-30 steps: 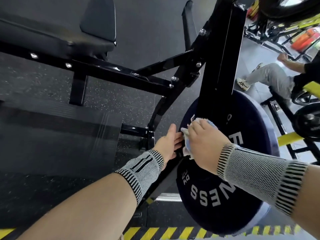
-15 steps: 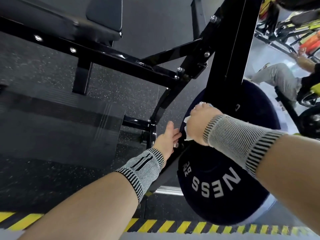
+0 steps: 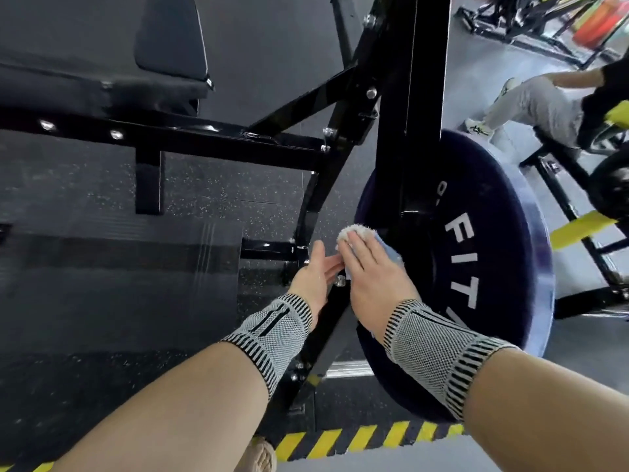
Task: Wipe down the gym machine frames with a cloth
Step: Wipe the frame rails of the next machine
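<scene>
Weight plate [image 3: 476, 267] hangs right of the machine frame [image 3: 405, 131]; seat pad [image 3: 102, 86] lies left, atop a crossbar [image 3: 190, 134]. Both hands meet at the plate's left edge, right hand [image 3: 374, 277] on the cloth [image 3: 360, 231], left hand [image 3: 315, 279] beside it.

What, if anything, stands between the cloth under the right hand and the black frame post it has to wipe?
Nothing visible does. The right hand presses the cloth beside the weight plate, at the foot of the frame post. The left hand rests beside it, not in the path.
</scene>
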The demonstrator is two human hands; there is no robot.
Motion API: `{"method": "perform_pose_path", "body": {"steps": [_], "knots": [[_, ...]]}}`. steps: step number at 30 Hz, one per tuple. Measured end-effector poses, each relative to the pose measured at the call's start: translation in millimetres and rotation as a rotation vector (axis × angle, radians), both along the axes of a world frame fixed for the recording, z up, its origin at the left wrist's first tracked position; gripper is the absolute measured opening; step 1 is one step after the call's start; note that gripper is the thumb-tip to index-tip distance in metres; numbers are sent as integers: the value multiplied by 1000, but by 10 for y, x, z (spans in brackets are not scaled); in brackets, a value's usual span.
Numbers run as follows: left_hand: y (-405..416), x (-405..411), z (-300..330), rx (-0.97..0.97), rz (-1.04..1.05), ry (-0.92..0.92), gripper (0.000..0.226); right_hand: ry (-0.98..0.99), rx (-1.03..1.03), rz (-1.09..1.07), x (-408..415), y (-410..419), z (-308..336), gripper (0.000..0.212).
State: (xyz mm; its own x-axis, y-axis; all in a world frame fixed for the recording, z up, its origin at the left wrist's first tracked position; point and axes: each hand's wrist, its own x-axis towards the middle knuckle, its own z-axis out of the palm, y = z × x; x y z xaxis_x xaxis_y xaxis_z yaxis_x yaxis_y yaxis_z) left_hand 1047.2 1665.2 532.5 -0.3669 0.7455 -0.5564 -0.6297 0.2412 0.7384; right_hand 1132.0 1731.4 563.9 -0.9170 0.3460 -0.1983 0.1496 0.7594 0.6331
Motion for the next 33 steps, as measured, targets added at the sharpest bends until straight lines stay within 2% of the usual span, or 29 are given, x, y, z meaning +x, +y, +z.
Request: {"method": "perform_pose_path", "body": {"steps": [2, 3, 4, 6, 10, 13, 20, 22, 25, 28, 31, 33], "knots": [[50, -29, -21, -14, -36, -11, 62, 131, -84, -138, -41, -43, 67, 65], [69, -50, -36, -24, -59, -13, 62, 111, -113, -169, -19, -63, 70, 57], [82, -72, -50, -35, -85, -12, 63, -4, -98, -128, 42, -91, 27, 49], [96, -134, -77, -58, -134, -3, 66, -153, -153, -58, 129, -149, -45, 45], [122, -326, -73, -62, -260, 3, 64, -120, -101, -140, -53, -163, -141, 52], [166, -572, -140, -50, -374, 28, 63, -111, -73, -309, -267, -206, -254, 61], [322, -862, -384, -12, -640, -16, 65, -164, -58, -419, -252, -351, -492, 59], [353, -808, -500, 9, -657, -13, 61, -92, -69, -450, -288, -321, -558, 57], [403, -717, -724, 37, -626, 31, 59, 130, -74, -447, -204, -339, -715, 56], [420, -626, -949, 75, -592, 101, 58, 222, -32, -425, -34, -460, -913, 41], [420, -575, -1159, 113, -564, 80, 59, 367, 5, -390, -50, -516, -1114, 47], [459, -568, -1344, 120, -508, 50, 62, 392, -12, -315, -74, -476, -1302, 52]]}}
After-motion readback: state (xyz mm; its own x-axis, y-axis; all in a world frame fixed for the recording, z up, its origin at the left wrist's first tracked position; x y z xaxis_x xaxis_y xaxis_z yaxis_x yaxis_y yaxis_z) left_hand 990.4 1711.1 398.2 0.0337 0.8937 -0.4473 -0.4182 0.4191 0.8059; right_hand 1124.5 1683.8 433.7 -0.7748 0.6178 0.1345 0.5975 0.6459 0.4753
